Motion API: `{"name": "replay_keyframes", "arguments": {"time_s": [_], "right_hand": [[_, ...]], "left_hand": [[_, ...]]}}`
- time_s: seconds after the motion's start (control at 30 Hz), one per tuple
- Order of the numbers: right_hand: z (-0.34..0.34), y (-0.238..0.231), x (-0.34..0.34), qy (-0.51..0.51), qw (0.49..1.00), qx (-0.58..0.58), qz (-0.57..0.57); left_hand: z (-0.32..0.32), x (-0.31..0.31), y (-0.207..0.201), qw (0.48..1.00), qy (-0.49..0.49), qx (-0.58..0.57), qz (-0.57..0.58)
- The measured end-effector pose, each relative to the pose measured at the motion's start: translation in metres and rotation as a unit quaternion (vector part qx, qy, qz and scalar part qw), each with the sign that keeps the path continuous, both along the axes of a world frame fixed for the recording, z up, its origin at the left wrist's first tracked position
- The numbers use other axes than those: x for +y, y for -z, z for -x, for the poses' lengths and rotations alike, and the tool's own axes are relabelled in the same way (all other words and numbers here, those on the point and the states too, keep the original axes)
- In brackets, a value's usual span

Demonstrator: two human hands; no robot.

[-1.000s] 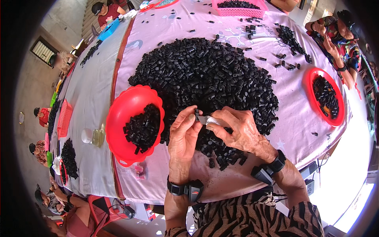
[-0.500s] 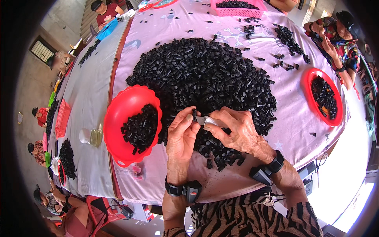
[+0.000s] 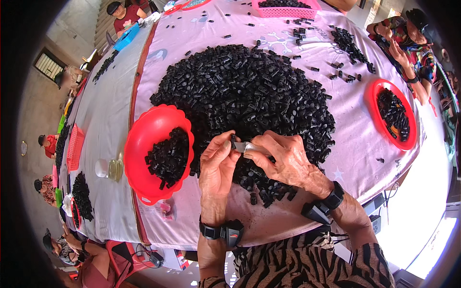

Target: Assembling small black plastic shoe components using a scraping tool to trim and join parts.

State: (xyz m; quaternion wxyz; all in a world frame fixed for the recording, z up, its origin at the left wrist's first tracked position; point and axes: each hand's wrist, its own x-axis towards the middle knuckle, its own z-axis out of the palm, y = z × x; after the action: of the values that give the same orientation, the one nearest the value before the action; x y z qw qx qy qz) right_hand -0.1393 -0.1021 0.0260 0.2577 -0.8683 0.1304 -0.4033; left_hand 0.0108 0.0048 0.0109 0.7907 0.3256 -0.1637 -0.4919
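Shifted slightly leftward since the earlier frame: the whole view; hand pose nearly unchanged. Left hand (image 3: 216,165): fingertips pinching one small black part (image 3: 233,139), above the near side of the black-parts heap (image 3: 245,91). Right hand (image 3: 283,158): closed round a white-wrapped flat blade (image 3: 240,147), edge contact unclear. Advisable: firm pinch, short strokes, fingertips clear. Left of heap: scalloped red bowl (image 3: 140,158), part-filled. Right, apart: red basin (image 3: 373,113).

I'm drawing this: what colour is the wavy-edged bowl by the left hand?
The wavy-edged bowl is red; it shows best in the head view.
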Motion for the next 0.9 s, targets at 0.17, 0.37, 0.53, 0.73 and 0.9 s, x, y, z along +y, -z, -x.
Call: {"name": "replay_keyframes", "arguments": {"time_s": [0.17,0.37,0.53,0.73,0.9], "right_hand": [[0.002,-0.001,-0.002,0.011,0.999,-0.004,0.040],[0.006,-0.010,-0.014,0.070,0.996,-0.044,-0.011],[0.004,-0.006,-0.004,-0.001,1.000,-0.017,0.008],[0.001,-0.003,-0.004,-0.004,1.000,-0.013,0.013],[0.002,-0.005,-0.004,-0.011,1.000,-0.004,-0.010]], "left_hand": [[-0.003,0.000,0.004,1.000,0.007,0.007,-0.009],[-0.003,0.003,-0.002,1.000,0.004,0.010,0.004],[-0.001,0.000,0.000,1.000,0.006,0.011,0.012],[0.000,-0.001,0.000,1.000,0.013,-0.002,0.016],[0.000,-0.001,0.002,1.000,0.009,0.012,0.021]]}}
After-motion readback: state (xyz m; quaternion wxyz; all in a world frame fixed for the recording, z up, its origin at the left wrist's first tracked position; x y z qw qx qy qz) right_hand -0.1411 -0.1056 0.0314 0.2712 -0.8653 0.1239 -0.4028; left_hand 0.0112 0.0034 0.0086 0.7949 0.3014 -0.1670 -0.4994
